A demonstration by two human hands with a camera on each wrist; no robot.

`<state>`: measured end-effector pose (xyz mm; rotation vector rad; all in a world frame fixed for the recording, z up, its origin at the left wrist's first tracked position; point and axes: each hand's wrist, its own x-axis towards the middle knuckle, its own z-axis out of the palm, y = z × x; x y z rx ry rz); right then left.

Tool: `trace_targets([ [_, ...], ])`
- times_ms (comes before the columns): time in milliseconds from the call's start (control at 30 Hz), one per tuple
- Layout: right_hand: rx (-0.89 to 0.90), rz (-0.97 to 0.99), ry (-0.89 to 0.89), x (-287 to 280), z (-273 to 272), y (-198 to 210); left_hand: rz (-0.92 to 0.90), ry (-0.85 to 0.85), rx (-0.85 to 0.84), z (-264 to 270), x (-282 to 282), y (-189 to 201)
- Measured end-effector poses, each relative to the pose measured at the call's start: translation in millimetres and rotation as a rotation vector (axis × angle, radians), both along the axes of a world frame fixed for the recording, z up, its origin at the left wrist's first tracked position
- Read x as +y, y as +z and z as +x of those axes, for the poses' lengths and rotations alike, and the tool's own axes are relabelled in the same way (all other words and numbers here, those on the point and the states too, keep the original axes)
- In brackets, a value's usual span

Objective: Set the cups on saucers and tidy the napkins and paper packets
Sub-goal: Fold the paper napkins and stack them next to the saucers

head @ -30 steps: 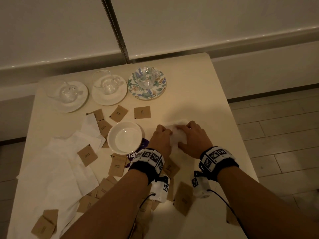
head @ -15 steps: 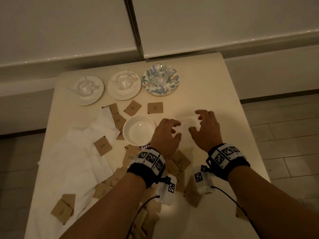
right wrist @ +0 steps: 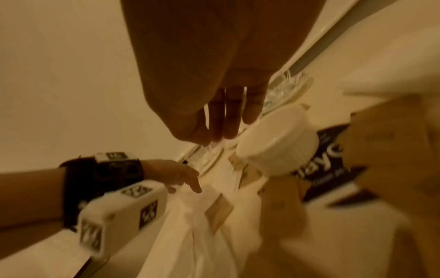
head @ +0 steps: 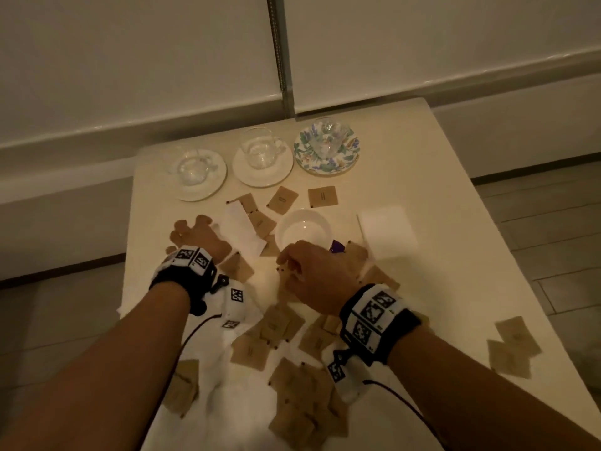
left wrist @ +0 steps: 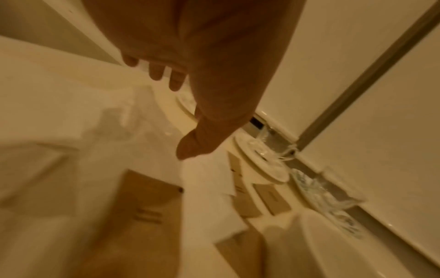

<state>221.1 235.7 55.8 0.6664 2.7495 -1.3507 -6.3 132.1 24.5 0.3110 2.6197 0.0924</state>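
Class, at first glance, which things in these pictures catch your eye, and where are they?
Three glass cups on saucers line the far edge, the floral saucer rightmost. Brown paper packets litter the near side among white napkins. One folded napkin lies neatly right of the white bowl.

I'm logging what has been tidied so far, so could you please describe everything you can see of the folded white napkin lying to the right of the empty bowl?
The folded white napkin is a neat, roughly square pad of what looks like soft paper, with straight edges. It lies flat on the cream table, right of the white bowl and apart from it. Neither hand touches it; its near left corner lies close to a brown paper packet.
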Motion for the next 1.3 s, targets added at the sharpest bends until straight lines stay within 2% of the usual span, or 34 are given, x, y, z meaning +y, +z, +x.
trace_targets([
  [100, -0.12, 0.006, 0.132, -35.4, -6.3, -13.6, -0.173, -0.055, -0.124, -23.9, -27.3, -11.8],
  [167, -0.189, -0.006, 0.144, -52.6, -9.4, -23.3, -0.208, -0.123, -0.188, -26.1, -40.9, -19.5],
  [300, -0.269, -0.059, 0.108, -69.0, -16.4, -33.7, -0.071, -0.065, -0.152, -14.7, -53.5, -29.1],
  [433, -0.322, -0.058, 0.081, -76.8, -27.4, -35.6, 0.076, -0.24, -0.15, -0.5, -57.5, -31.2],
  [500, -0.331, -0.029, 0.055, -79.7, -32.8, -37.6, 0.174, -0.249, -0.141, 9.4, -61.5, -29.9],
  [600, -0.262, -0.013, -0.035, -82.7, -38.1, -40.3, 0.39, -0.273, -0.216, 25.2, -66.4, -23.6],
  [733, -0.031, 0.137, -0.148, -83.7, -39.6, -40.9, 0.648, -0.347, -0.343, 48.6, -69.1, -3.0],
  [833, 0.098, 0.032, -0.246, -80.8, -32.9, -34.8, 0.754, -0.384, -0.453, 65.4, -67.1, 12.2],
  [1000, 0.131, -0.007, -0.249, -61.1, -4.6, -23.0, 0.759, -0.475, -0.492, 74.5, -61.4, 27.7],
  [1100, 0.122, 0.149, -0.254, -48.4, 11.7, -13.9, 0.735, -0.539, -0.474, 82.7, -55.4, 28.8],
  [1200, 0.129, 0.308, -0.183, -35.5, 26.2, -5.4, 0.719, -0.577, -0.481, 98.6, -43.9, 28.0],
  [1300, 0.105, 0.229, -0.231, -21.0, 40.5, -4.1, 0.714, -0.541, -0.494, 112.8, -31.9, 23.3],
])
